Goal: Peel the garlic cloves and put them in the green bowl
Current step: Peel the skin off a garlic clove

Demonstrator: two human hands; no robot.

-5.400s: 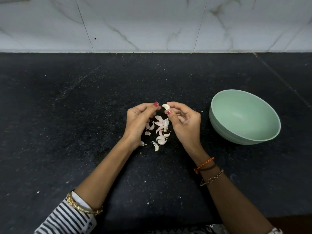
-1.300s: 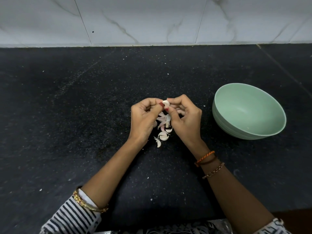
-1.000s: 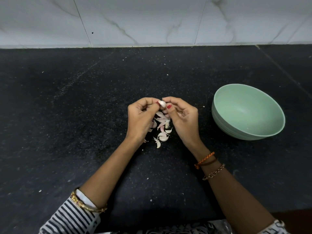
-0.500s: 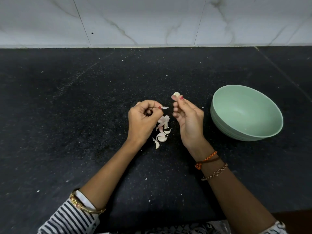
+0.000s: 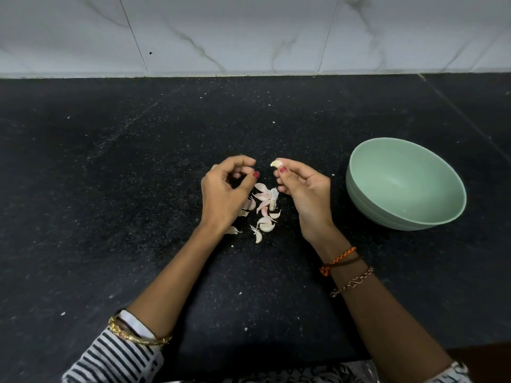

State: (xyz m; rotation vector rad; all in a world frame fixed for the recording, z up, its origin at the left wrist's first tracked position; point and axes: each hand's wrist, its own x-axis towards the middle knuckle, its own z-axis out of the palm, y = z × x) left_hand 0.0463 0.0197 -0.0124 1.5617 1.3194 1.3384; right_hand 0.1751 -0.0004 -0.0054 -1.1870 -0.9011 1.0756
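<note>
Pinched between our right hand's point(image 5: 302, 189) thumb and fingertips: one garlic clove point(image 5: 276, 163), raised left of the green bowl point(image 5: 404, 186).
Our left hand point(image 5: 225, 189) hovers loosely curled, holding nothing, over the scattered cloves and skins point(image 5: 264, 211) on the black counter point(image 5: 110, 175).

Kitchen: black counter point(image 5: 138, 189), tiled wall point(image 5: 249, 31)

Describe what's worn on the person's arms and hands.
Left hand: red nail polish, gold bangles at the wrist, black-and-white striped sleeve. Right hand: red polish, an orange braided thread with a dark band, and a metal chain bracelet; a light patterned cuff shows at the frame edge.
</note>
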